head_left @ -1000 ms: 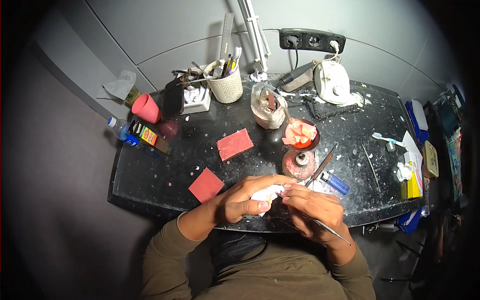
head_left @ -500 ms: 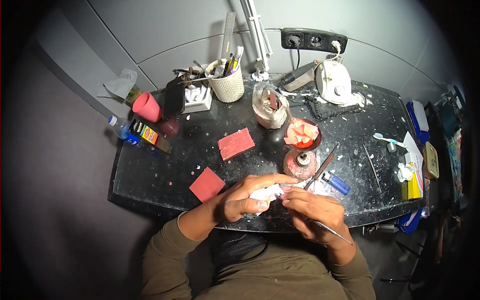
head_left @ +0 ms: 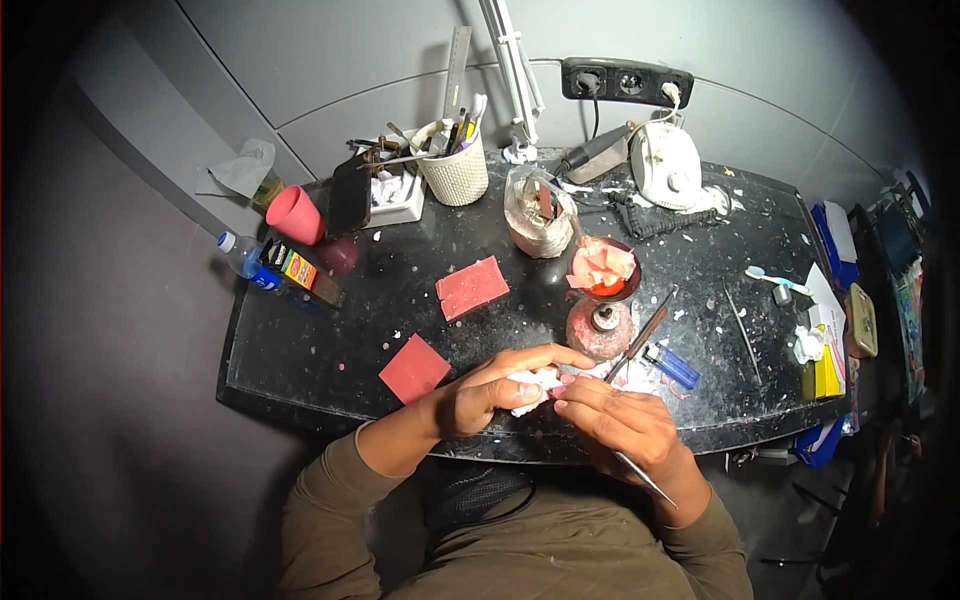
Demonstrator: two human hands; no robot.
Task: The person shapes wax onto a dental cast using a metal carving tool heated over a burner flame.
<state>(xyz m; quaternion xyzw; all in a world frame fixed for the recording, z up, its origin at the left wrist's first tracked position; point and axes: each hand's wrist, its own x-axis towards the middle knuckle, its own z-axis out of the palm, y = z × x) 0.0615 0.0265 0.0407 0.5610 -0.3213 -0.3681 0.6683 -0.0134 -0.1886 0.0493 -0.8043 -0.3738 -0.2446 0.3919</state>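
My left hand is closed around a white plaster-like piece with some pink on it, just above the table's front edge. Fingers cover most of the piece, so its exact shape is hidden. Closed in a pen-like grip, my right hand holds a thin metal carving tool. The tool's rear end sticks out below the palm, while its working tip is hidden at the white piece. Just beyond both hands stand a glass spirit lamp, a dark-handled knife-like tool and a blue lighter.
Two pink wax sheets lie left of centre. Behind the lamp sits a bowl of pink wax scraps. A tool cup, a plastic bag and a white control unit stand farther back. A toothbrush lies right.
My right hand has rotated, swinging the tool's rear end down and left. The left thumb has shifted slightly upward on the white piece, which appears turned a little.
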